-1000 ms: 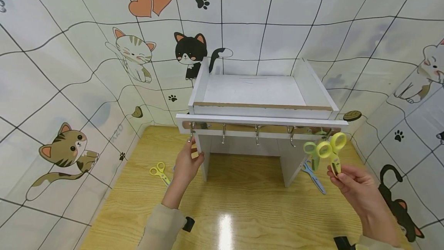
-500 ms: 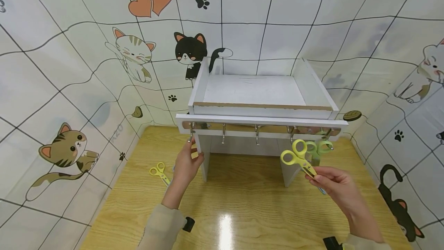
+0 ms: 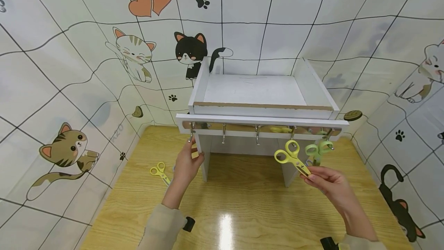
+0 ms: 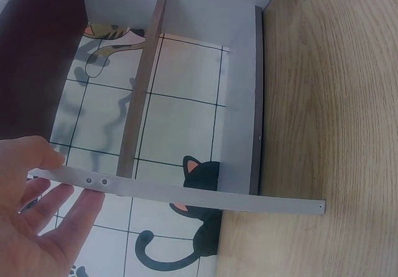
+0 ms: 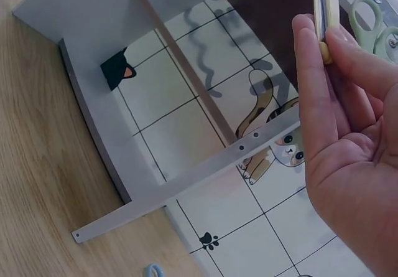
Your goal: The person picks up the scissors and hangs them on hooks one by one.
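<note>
My right hand (image 3: 329,188) pinches a pair of yellow scissors (image 3: 294,160) by the blade end, handle loops pointing up and left. Those loops are just below and in front of the second hook from the right (image 3: 293,131). In the right wrist view, thumb and fingers press the scissors (image 5: 326,15) between them. A pair of green scissors (image 3: 313,150) hangs from the rightmost hook, close to the held pair. My left hand (image 3: 185,165) grips the front edge of the left side panel (image 4: 155,192) of a white shelf (image 3: 256,119), thumb on one face and fingers on the other.
Several metal hooks (image 3: 258,136) line the shelf's front rail. Another pair of yellow scissors (image 3: 160,171) lies on the wooden table (image 3: 249,207) at left. Blue scissors (image 3: 308,162) at right are mostly hidden by my right hand. Cat-patterned walls (image 3: 243,3) stand close behind and beside the shelf.
My right hand has moved left with the yellow scissors, from in front of the green pair to below the second hook from the right. The left hand has stayed put.
</note>
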A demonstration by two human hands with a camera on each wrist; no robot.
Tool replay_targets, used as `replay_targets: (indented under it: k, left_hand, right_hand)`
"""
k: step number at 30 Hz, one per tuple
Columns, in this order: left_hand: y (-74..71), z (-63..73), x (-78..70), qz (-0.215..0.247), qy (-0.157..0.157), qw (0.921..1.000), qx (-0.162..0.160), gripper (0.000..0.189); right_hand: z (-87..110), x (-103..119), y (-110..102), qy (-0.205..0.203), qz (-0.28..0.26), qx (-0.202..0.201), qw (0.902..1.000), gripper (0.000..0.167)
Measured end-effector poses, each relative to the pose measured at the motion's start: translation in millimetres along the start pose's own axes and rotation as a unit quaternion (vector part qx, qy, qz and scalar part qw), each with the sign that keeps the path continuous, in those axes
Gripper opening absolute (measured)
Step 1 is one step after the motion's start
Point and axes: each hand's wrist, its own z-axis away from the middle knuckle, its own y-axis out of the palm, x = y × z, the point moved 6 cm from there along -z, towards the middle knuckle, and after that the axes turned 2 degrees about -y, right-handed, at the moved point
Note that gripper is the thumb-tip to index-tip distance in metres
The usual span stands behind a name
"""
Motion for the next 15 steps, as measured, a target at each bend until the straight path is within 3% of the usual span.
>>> replay_targets:
  k: [9, 15]
  left_hand:
    - [0.0, -0.9, 0.2, 0.005, 0.001, 1.0000, -0.002, 0.052]
    - [0.3, -0.7, 0.6, 0.011, -0.001, 0.9999, 0.000, 0.052]
  right_hand:
    - [1.6, -8, -5, 0.002, 0.011, 0.016, 0.9998, 0.045]
    - [5.6, -14, -13, 0.017, 0.047, -0.001, 0.9987, 0.044]
